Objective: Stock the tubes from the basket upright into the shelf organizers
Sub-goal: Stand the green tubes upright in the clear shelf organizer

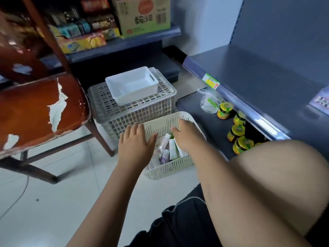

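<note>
Here, left hand (134, 142) and right hand (187, 135) spread flat above basket (170, 170) rim.

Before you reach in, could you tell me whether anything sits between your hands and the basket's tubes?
Nothing visible does: the basket has no lid, and the left hand and right hand are over the exposed tubes.

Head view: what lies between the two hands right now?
In the head view, between the left hand and the right hand show the slotted far wall of the cream basket and, below it, the tubes lying inside.
</note>
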